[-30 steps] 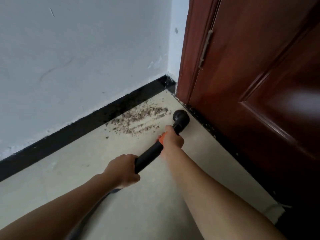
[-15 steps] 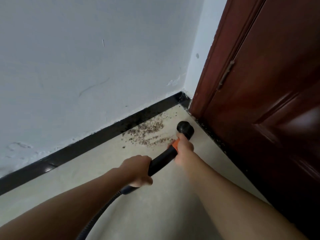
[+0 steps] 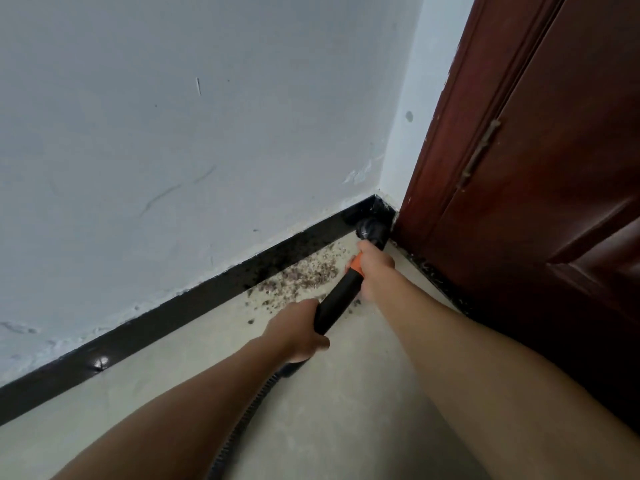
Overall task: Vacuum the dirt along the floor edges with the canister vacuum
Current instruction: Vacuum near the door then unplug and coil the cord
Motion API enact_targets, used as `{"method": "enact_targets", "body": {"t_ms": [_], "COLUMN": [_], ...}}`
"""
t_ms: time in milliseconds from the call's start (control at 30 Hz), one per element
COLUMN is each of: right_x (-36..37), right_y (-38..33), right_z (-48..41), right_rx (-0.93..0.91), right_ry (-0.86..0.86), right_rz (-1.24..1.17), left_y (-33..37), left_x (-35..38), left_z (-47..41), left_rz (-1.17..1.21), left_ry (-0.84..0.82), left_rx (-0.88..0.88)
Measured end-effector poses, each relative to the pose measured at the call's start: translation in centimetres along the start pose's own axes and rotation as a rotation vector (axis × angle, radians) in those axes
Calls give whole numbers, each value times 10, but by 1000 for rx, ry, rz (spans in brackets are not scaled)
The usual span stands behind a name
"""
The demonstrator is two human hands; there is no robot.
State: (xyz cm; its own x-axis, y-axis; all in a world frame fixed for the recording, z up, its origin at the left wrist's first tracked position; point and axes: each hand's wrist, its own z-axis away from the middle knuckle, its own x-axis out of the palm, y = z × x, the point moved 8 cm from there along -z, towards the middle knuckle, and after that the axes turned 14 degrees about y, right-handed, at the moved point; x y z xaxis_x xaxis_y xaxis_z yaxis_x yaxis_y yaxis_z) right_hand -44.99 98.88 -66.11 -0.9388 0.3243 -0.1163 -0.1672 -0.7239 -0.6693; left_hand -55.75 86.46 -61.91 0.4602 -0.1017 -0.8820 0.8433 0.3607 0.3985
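Where the black skirting (image 3: pixel 173 317) runs along the foot of the white wall (image 3: pixel 207 133), left of and beyond both hands, it meets the red-brown door frame (image 3: pixel 446 133) in a tight corner. The vacuum's round nozzle (image 3: pixel 372 230) sits right in that corner, though whether it touches the skirting I cannot tell. The left hand (image 3: pixel 298 329) has its fingers curled round the rear end of the black tube (image 3: pixel 341 299), where the ribbed hose (image 3: pixel 249 417) joins. The hose drops toward the bottom edge and is cut off there.

Between the left hand and the skirting lies the dirt (image 3: pixel 304 275) — a brown scatter hard against the skirting, spreading onto the pale floor (image 3: pixel 346 393). Open floor lies nearer than the hands. The right hand (image 3: pixel 375 268) grips the tube just behind the nozzle, at an orange collar (image 3: pixel 356 263) — its fingertips are hidden under the tube. Right of that hand the door (image 3: pixel 554 202) stands close, with a speckled dark strip at its foot and a hinge (image 3: pixel 479 154) higher up. Its lower part fades into shadow.
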Motion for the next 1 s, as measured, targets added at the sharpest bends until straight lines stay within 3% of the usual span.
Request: {"method": "enact_targets", "body": {"t_ms": [200,533,800,1000], "right_x": [10,29,-70,-89], "right_y": [7,81,40,51], "right_z": [-3,76,37,36], "right_rx": [-19,110,43,96], "right_ry": [-95,-306,21,6], "right_rz": [76,117,33,1], "left_y": [1,-55,14,24], "left_x": [5,-12,-5,15], "left_z": [14,99,75,88], "left_rz": [36,19,-72,-57], "left_ry": [-18,-81,-133,-199], "left_rx": [-35,-207,42,59]}}
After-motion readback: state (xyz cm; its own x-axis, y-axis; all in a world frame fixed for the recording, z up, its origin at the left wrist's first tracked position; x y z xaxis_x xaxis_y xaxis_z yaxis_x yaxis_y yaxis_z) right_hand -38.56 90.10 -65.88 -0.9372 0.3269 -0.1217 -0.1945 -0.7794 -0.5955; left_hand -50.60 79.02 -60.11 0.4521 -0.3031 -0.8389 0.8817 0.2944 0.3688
